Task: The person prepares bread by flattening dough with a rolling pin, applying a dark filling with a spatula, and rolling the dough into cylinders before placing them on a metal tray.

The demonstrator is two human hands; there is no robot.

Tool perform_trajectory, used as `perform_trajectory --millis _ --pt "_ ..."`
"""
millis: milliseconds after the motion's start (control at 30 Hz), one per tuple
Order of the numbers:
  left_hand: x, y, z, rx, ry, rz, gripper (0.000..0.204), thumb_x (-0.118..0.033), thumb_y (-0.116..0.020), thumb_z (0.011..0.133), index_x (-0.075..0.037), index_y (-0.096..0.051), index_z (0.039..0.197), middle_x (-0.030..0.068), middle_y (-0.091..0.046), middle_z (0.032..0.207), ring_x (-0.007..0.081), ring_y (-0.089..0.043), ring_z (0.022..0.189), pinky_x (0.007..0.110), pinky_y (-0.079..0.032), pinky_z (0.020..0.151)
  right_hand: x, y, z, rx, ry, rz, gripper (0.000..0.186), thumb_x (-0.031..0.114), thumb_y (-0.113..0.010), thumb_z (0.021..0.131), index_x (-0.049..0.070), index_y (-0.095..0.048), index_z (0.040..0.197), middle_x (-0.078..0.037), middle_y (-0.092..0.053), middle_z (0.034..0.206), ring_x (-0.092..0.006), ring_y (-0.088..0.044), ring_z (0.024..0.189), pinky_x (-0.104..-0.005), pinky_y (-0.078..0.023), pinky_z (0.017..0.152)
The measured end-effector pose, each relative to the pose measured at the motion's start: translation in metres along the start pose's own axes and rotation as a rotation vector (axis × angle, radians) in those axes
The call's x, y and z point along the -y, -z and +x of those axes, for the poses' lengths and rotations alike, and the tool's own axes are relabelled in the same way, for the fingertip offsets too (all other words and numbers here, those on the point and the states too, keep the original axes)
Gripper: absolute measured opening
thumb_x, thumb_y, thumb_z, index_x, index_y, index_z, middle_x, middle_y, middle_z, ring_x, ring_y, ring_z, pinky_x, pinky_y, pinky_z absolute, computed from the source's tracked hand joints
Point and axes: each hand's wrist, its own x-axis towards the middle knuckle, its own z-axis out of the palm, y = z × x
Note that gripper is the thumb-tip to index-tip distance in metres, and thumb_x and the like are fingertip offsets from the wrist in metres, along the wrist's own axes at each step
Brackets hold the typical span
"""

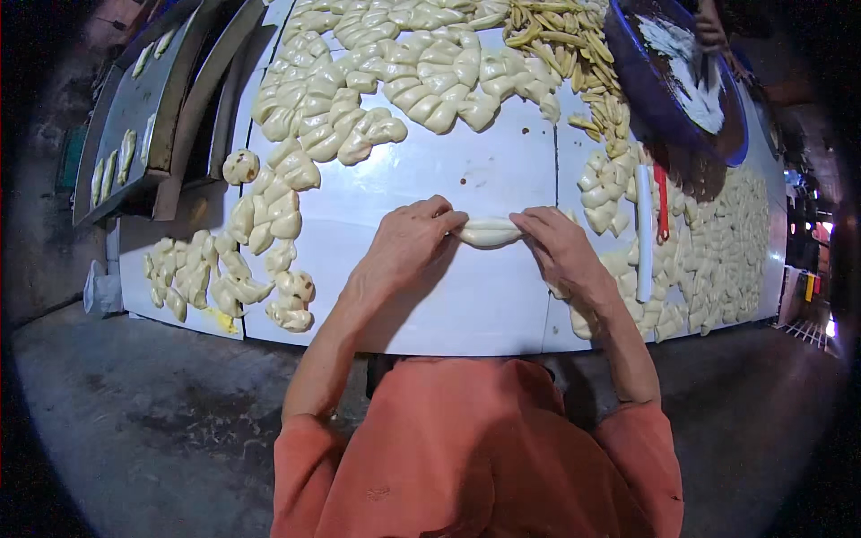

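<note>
An elongated piece of pale, glossy dough (pixel 487 231) lies crosswise on the white table (pixel 448 314) between my hands. My left hand (pixel 408 242) has its fingers closed on the dough's left end. My right hand (pixel 560 247) grips the right end with bent fingers. Masses of similar dough pieces (pixel 430 72) lie beyond my hands, with more at the left (pixel 184 273) and right (pixel 708 260).
Metal trays (pixel 134 108) holding dough strips stand at the left. Banana pieces (pixel 565 40) lie at the back right beside a blue tub (pixel 733 152), where another person's hand (pixel 711 27) shows. A white rod (pixel 644 233) and red tool (pixel 662 202) lie on the right.
</note>
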Motion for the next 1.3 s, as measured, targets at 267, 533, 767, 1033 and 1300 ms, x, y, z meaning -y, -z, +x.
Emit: perform_trajectory --millis 267,533,767,1033,1300 --pt "0.004 0.002 -0.004 0.109 0.021 -0.012 0.047 -0.016 -0.076 0.085 -0.014 -0.063 0.13 0.0078 -0.065 0.111 0.0297 -0.068 0.101 0.041 -0.056 0.087 0.027 0.019 -0.009 -0.152 -0.495 0.221 0.04 0.014 -0.062 0.096 0.001 -0.061 0.134 -0.02 -0.069 0.108 -0.0316 -0.069 0.098 -0.039 -0.055 0.087" --pt "0.004 -0.01 0.0 -0.007 0.019 -0.029 0.03 -0.006 -0.072 0.083 -0.012 -0.074 0.112 0.0096 -0.069 0.098 0.0312 -0.071 0.09 0.041 -0.057 0.079 0.021 -0.015 -0.002 -0.151 -0.368 0.108 0.035 0.009 -0.065 0.093 0.002 -0.064 0.127 -0.017 -0.072 0.104 -0.0319 -0.071 0.09 -0.0397 -0.056 0.082" --pt "0.0 -0.009 -0.001 -0.005 0.038 -0.036 0.03 -0.007 -0.071 0.086 -0.014 -0.074 0.115 0.0086 -0.069 0.102 0.0303 -0.07 0.093 0.04 -0.057 0.081 0.009 -0.021 -0.004 -0.216 -0.169 0.083 0.026 0.001 -0.061 0.092 0.0 -0.067 0.117 -0.016 -0.068 0.108 -0.0333 -0.068 0.096 -0.0424 -0.054 0.082" --pt "0.004 -0.005 -0.001 0.046 0.023 -0.048 0.038 -0.015 -0.076 0.083 -0.012 -0.071 0.121 0.0097 -0.069 0.103 0.0314 -0.069 0.094 0.041 -0.056 0.083 0.019 -0.016 -0.002 -0.231 -0.623 0.736 0.035 0.007 -0.061 0.091 -0.003 -0.065 0.124 -0.015 -0.067 0.106 -0.0183 -0.062 0.08 -0.0315 -0.053 0.075" --pt "-0.001 -0.007 0.002 0.007 0.034 -0.051 0.023 -0.01 -0.077 0.08 -0.008 -0.073 0.103 0.0114 -0.068 0.101 0.034 -0.069 0.095 0.043 -0.057 0.081 0.026 -0.008 0.011 -0.105 -0.497 0.394 0.029 0.017 -0.07 0.09 -0.004 -0.068 0.109 -0.019 -0.067 0.098 -0.0254 -0.067 0.086 -0.0367 -0.053 0.08"
